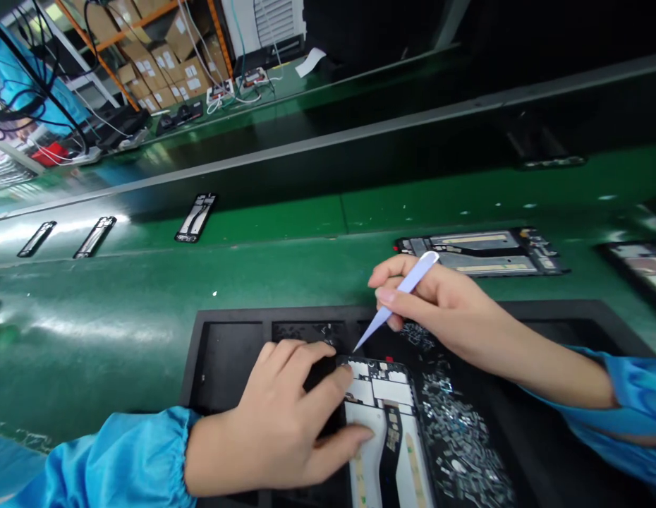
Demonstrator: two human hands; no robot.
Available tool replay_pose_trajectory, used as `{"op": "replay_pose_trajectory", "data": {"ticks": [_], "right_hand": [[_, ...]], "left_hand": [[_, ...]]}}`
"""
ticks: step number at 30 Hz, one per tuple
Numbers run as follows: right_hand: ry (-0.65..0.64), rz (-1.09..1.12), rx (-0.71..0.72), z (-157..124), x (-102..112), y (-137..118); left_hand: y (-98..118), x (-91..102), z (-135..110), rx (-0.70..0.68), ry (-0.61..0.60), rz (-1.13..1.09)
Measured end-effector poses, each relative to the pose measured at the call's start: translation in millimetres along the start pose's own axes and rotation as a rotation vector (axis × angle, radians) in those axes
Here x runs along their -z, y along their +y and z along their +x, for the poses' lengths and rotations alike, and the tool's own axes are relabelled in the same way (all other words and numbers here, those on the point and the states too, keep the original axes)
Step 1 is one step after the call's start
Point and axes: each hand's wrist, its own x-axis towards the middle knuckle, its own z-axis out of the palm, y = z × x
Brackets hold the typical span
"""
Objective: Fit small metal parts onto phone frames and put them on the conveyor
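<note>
My right hand (434, 293) pinches lavender tweezers (399, 300), which slant down to the left. Their tip ends just above the upper left corner of an opened phone (373, 395), apart from it as far as I can tell. This phone shows a white-silver inside with a dark flex cable down its middle, and its lower end is cut off by the view. My left hand (288, 416) lies spread at its left side, index fingertip by the top corner and thumb over the inner face. Both rest over a black compartment tray (230, 367) holding many tiny metal pieces (460, 430).
Beyond the tray, another opened phone (487, 252) lies on the green bench (286, 271), with part of one more (640, 264) at right. Several phone frames (197, 217) lie farther left. A grey rail (286, 149) crosses behind. Cardboard boxes (164, 63) fill shelves at the back.
</note>
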Motion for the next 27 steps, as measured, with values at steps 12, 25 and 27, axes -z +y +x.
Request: {"op": "replay_pose_trajectory", "data": {"ticks": [12, 25, 27], "right_hand": [[-0.067, -0.066, 0.001, -2.7, -3.3, -4.3], [-0.075, -0.123, 0.013, -2.8, -1.0, -1.2], [-0.076, -0.127, 0.013, -2.6, -0.9, -0.7]], "left_hand": [[3.3, -4.4, -1.0, -0.045, -0.074, 0.138], [5.6, -4.6, 0.8, -0.042, -0.084, 0.200], [6.0, -4.1, 1.1, -0.059, -0.075, 0.211]]}}
